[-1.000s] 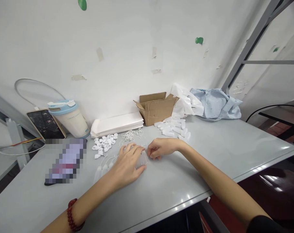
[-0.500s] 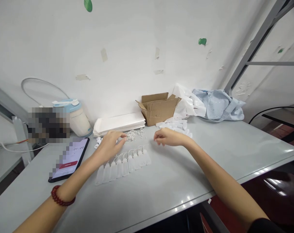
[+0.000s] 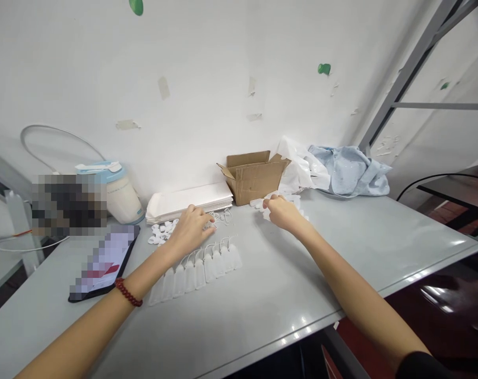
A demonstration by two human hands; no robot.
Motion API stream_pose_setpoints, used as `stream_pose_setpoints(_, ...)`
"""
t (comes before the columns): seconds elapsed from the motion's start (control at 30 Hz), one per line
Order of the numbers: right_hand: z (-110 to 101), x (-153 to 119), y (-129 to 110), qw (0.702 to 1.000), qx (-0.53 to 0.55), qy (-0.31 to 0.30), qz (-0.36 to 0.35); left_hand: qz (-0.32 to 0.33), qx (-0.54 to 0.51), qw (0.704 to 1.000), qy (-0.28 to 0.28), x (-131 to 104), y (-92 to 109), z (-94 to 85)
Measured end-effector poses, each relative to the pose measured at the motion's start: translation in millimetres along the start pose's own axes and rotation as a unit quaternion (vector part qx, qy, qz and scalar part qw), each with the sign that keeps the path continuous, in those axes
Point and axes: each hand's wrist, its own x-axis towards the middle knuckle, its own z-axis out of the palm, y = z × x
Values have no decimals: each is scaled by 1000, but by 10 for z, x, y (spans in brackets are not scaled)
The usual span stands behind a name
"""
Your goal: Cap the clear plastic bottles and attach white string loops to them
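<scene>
My left hand [image 3: 193,229] reaches over the pile of white cords [image 3: 225,216], fingers apart and bent above its left part. Beside that wrist lie small white plastic pieces [image 3: 159,233]. A row of several translucent tags [image 3: 195,275] with white cord loops rests on the grey table [image 3: 262,305], nearer to me. At the pile of loose translucent pieces [image 3: 294,201], my right hand [image 3: 280,210] has its fingers curled together over the left side; whatever may be between the fingertips is too small to make out.
Behind the hands stand an open cardboard box [image 3: 257,181] and a stack of white envelopes [image 3: 189,202]. A phone [image 3: 105,260] and a lidded tub [image 3: 124,197] are at left. A white bag [image 3: 302,166] and blue cloth [image 3: 347,171] lie at right.
My right hand has moved right and away from me onto the loose translucent pieces. My left hand has shifted right over the cords, uncovering more small white pieces.
</scene>
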Motion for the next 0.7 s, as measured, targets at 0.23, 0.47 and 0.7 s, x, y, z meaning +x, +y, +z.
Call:
stream_pose_setpoints(0.23, -40, 2, 89, 998, 61, -29, -5, -67, -122, 990, 36, 11, -9, -87)
stream_pose_setpoints(0.47, -69, -34, 45, 997, 38, -69, 0, -244, -299, 917, 102, -22, -68, -339)
stream_pose_setpoints(0.7, -22, -57, -31, 999, 9, -48, -18, -304, -398, 847, 176, -273, -66, -371)
